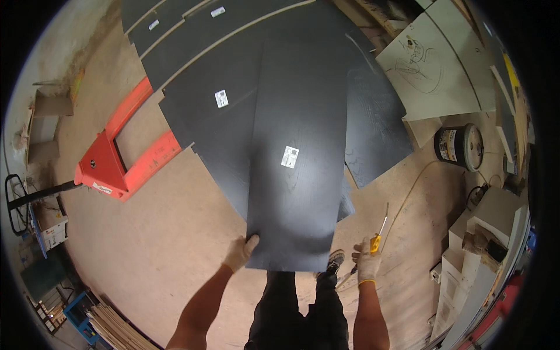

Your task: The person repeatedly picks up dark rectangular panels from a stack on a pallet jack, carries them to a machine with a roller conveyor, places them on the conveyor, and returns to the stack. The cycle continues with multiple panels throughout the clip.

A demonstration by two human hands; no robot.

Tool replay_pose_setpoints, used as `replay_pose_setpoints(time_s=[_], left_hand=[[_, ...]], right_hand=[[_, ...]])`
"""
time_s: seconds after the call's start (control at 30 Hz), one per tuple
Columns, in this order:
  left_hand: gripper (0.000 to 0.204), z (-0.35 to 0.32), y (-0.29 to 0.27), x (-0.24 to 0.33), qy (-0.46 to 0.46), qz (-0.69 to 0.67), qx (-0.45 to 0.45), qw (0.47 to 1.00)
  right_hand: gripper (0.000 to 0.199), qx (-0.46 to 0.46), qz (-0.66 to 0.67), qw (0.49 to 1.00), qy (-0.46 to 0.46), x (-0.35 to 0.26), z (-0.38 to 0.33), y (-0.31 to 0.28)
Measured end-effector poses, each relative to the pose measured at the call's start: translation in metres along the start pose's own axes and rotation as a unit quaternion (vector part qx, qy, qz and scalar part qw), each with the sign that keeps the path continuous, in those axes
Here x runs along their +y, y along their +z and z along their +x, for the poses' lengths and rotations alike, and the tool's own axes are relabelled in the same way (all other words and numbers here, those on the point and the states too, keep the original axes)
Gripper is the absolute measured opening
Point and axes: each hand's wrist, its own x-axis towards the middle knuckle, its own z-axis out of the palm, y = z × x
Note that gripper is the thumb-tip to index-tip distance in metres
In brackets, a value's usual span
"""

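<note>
A long black wood-grain board (297, 175) with a small white label lies on top of a stack of similar black boards (210, 76). My gloved left hand (242, 252) grips the board's near left corner. Off the board's near right corner, my gloved right hand (367, 262) is closed around a tool with a yellow handle (376, 242); its thin metal shaft points up and away. My dark trousers and a shoe (335, 259) show below the board's near edge.
A red pallet jack (116, 157) stands left of the stack. A paint bucket (458, 146) and pale boards (431, 70) are at the right, with a yellowish hose (411, 192) on the floor. Stacked pale planks (116, 326) lie at lower left, white blocks (478, 245) at right.
</note>
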Motion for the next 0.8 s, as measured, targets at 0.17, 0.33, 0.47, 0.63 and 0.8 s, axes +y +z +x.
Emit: replay_pose_setpoints(time_s=[0.17,0.33,0.47,0.63,0.8], left_hand=[[0.083,-0.083,-0.003,0.074,-0.036,-0.042,-0.028,0.998],[0.073,-0.138,0.009,0.156,-0.036,-0.119,0.070,0.990],[0.070,-0.178,0.033,0.191,0.002,-0.198,0.127,0.972],[0.063,-0.268,0.089,0.218,0.094,-0.250,0.160,0.950],[0.050,-0.349,0.118,0.237,0.217,-0.157,0.170,0.948]], right_hand=[[0.050,-0.049,-0.023,0.998,0.014,-0.049,-0.019,-0.016],[0.051,0.074,-0.086,0.984,-0.134,-0.141,-0.073,-0.021],[0.049,0.081,-0.171,0.963,-0.191,-0.211,-0.131,-0.070],[0.044,0.097,-0.128,0.962,-0.221,-0.213,-0.208,-0.182],[0.041,0.159,0.020,0.958,-0.239,-0.143,-0.270,-0.295]])
